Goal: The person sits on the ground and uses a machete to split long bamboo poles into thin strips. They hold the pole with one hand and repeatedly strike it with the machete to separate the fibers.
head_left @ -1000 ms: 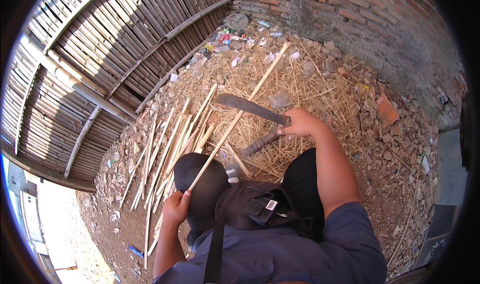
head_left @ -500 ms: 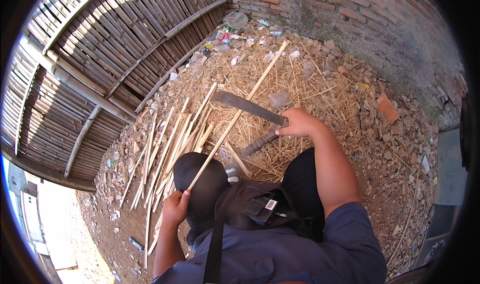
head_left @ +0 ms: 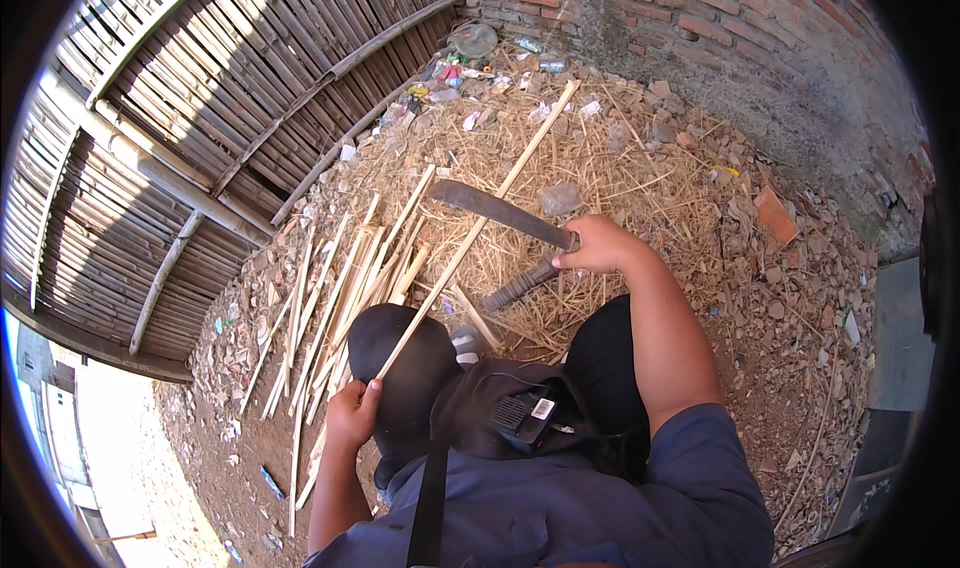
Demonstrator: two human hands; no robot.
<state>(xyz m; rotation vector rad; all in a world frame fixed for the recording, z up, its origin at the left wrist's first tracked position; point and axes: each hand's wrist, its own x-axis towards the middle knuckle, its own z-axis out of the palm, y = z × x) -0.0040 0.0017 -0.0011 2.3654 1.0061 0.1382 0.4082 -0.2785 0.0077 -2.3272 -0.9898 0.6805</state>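
Observation:
My left hand (head_left: pixel 352 414), low beside my left knee, is closed round the near end of a long bamboo strip (head_left: pixel 520 171). The strip slants up and away to the right across my knee and over the straw. In my right hand (head_left: pixel 598 244) is a machete (head_left: pixel 495 211) with a dark curved blade, gripped near the base of the blade. Its ridged dark handle (head_left: pixel 520 286) sticks out below the hand, down to the left. Across the middle of the strip lies the blade, its tip to the left; whether the two touch I cannot tell.
Several split bamboo strips (head_left: pixel 345 308) lie in a loose pile left of my knee. Straw shavings (head_left: pixel 640 188) cover the rubble ahead. A bamboo slat wall (head_left: pixel 250 98) stands at the left, a brick wall (head_left: pixel 720 28) at the back right. Litter (head_left: pixel 460 73) gathers in the far corner.
The machete blade has shifted very slightly to the right along with my right hand. My left hand and the bamboo strip look the same.

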